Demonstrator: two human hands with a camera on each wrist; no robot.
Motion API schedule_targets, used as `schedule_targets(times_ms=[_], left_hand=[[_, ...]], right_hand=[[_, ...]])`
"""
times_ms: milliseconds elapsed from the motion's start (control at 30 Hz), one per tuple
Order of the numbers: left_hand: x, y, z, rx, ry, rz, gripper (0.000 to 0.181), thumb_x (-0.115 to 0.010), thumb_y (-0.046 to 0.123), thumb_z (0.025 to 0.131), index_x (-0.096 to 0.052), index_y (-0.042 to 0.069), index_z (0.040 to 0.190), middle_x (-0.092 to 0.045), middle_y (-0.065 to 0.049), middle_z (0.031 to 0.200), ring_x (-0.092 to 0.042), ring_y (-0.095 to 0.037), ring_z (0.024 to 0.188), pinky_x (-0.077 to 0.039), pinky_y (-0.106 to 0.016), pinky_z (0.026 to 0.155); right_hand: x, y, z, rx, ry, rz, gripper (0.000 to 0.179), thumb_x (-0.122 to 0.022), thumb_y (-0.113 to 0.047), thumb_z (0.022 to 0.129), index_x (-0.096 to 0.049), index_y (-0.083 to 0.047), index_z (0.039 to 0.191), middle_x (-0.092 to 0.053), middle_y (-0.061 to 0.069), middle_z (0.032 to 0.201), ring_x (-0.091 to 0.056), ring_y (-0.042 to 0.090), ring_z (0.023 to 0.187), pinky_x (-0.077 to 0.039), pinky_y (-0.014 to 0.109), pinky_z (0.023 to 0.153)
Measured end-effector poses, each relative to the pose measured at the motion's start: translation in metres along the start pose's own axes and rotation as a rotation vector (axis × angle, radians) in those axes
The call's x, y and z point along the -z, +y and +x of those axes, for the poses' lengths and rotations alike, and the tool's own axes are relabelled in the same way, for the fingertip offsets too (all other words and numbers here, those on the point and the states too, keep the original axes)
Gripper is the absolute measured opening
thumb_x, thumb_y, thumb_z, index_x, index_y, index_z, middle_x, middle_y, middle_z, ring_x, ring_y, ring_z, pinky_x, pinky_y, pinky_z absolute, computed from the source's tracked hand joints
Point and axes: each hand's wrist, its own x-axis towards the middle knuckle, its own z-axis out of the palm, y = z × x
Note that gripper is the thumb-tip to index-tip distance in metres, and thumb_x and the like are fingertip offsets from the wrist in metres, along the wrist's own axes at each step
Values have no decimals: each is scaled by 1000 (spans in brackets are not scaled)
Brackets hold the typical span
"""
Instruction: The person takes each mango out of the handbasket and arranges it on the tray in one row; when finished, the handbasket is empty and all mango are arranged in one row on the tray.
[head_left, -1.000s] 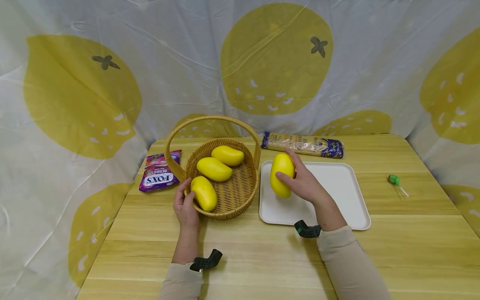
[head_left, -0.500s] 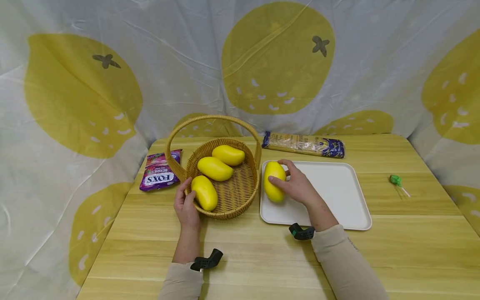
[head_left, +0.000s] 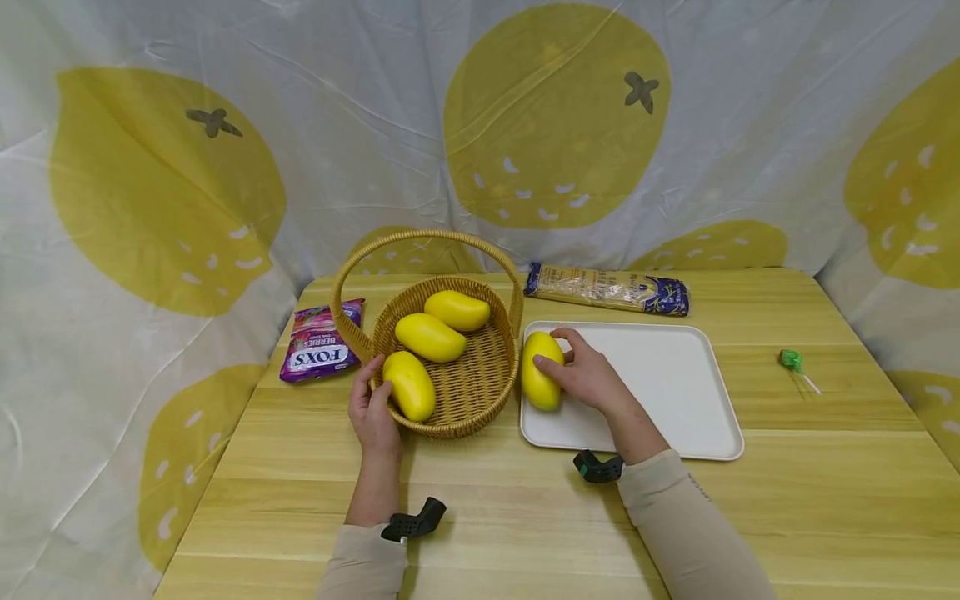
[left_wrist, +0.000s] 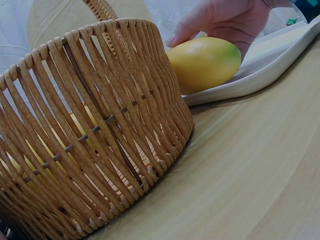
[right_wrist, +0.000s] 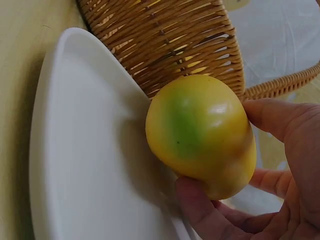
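Observation:
My right hand (head_left: 588,375) grips a yellow mango (head_left: 542,372) between thumb and fingers, low over the left side of a white tray (head_left: 667,392). In the right wrist view that mango (right_wrist: 200,135) shows a green patch. My left hand (head_left: 375,412) holds the left rim of a wicker basket (head_left: 468,400) with a tall arched handle. Three more mangoes lie inside it: one at the front left (head_left: 409,386), another in the middle (head_left: 431,337), and a third at the back (head_left: 457,311). The left wrist view shows the basket's woven side (left_wrist: 100,130) close up.
A purple Fox's Berries candy bag (head_left: 321,342) lies left of the basket. Behind the tray is a long clear packet with blue ends (head_left: 607,289). A green lollipop (head_left: 791,362) lies right of the tray on the wooden table (head_left: 495,517). Lemon-print cloth hangs behind.
My right hand has carried the mango left and down, from above the tray to its left edge beside the basket. The left hand has stayed at the basket rim.

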Motion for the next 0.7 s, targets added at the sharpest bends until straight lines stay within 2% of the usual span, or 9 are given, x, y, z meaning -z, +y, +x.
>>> schedule_targets(times_ms=[167,500,700], left_hand=[[1,-1,1,7,1,4,43,-44,-6,92,-71,8,123,-65,3,132,-42,-13,141,-35,-26,114],[2,-2,2,18,-3,3,42,-44,-6,93,-69,5,126,-58,-9,142,-42,-13,142,-37,-21,111],[1,0,1,23,3,20,42,-45,-5,93,-69,6,126,-57,-11,145,-41,-14,143,-37,-18,110]], right_hand=[[-4,-1,2,-3,10,-14,70,-60,-56,96,-39,-22,153,-59,21,133,-61,34,109,-51,44,87],[-2,-1,2,-12,2,-51,69,-58,-57,96,-39,-22,153,-62,21,135,-63,35,114,-51,48,93],[-1,-1,1,-9,-7,-65,71,-56,-59,97,-37,-20,154,-61,21,136,-62,36,116,-50,50,94]])
